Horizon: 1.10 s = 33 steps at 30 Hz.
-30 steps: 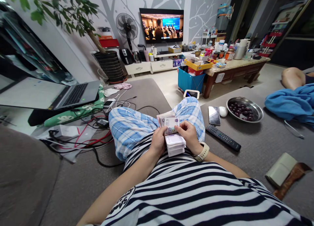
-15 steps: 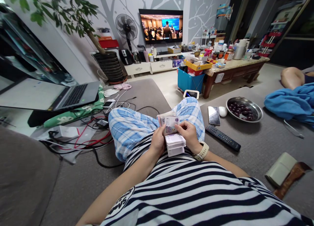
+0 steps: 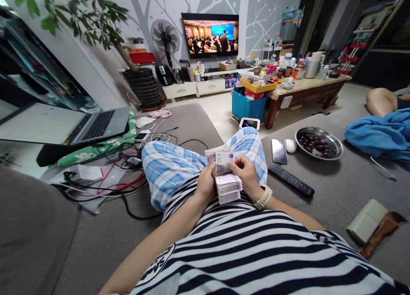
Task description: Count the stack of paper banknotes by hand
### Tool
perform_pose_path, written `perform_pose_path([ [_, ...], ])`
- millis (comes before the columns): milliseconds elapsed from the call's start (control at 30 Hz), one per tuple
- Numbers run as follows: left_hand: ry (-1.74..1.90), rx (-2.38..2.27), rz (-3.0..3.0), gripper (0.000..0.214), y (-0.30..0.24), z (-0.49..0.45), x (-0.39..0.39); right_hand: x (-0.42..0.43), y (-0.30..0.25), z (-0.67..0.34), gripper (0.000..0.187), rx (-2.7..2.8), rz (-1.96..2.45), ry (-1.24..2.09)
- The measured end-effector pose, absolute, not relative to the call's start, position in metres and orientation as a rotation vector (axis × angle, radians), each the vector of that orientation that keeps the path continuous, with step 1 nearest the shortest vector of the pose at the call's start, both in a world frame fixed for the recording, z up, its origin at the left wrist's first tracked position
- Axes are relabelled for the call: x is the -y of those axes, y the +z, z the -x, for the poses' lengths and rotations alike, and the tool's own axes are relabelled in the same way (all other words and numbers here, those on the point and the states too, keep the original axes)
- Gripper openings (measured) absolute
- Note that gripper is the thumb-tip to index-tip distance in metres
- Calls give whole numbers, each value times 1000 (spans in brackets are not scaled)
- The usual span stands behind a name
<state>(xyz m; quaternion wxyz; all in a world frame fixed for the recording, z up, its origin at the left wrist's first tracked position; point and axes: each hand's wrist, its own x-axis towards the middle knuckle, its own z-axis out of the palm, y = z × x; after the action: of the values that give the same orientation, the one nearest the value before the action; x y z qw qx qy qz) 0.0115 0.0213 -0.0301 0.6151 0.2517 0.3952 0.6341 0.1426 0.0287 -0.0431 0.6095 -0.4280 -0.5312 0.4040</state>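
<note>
I sit on a grey sofa with a thick stack of banknotes (image 3: 226,185) held over my lap. My left hand (image 3: 205,185) grips the stack from the left, fingers closed round it. My right hand (image 3: 247,174), with a pale watch on the wrist, pinches the top notes, which are folded upward and show a purple note. My knees in blue plaid shorts lie just beyond the notes.
On the sofa to my right lie a remote (image 3: 291,180), a phone (image 3: 279,150), a metal bowl of dark fruit (image 3: 319,143), a blue cloth (image 3: 378,135) and a wallet (image 3: 367,221). Left are a laptop (image 3: 96,126) and tangled cables (image 3: 109,179). Another person's knee (image 3: 381,100) shows far right.
The hands and notes stay almost still; the top notes shift slightly. The picture on the television has changed.
</note>
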Motion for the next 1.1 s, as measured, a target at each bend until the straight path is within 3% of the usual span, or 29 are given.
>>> perform_pose_path([
  [1100,1449,-976,-658,33,-35,-7,-22,-23,-38,-144,35,1208,897,1034],
])
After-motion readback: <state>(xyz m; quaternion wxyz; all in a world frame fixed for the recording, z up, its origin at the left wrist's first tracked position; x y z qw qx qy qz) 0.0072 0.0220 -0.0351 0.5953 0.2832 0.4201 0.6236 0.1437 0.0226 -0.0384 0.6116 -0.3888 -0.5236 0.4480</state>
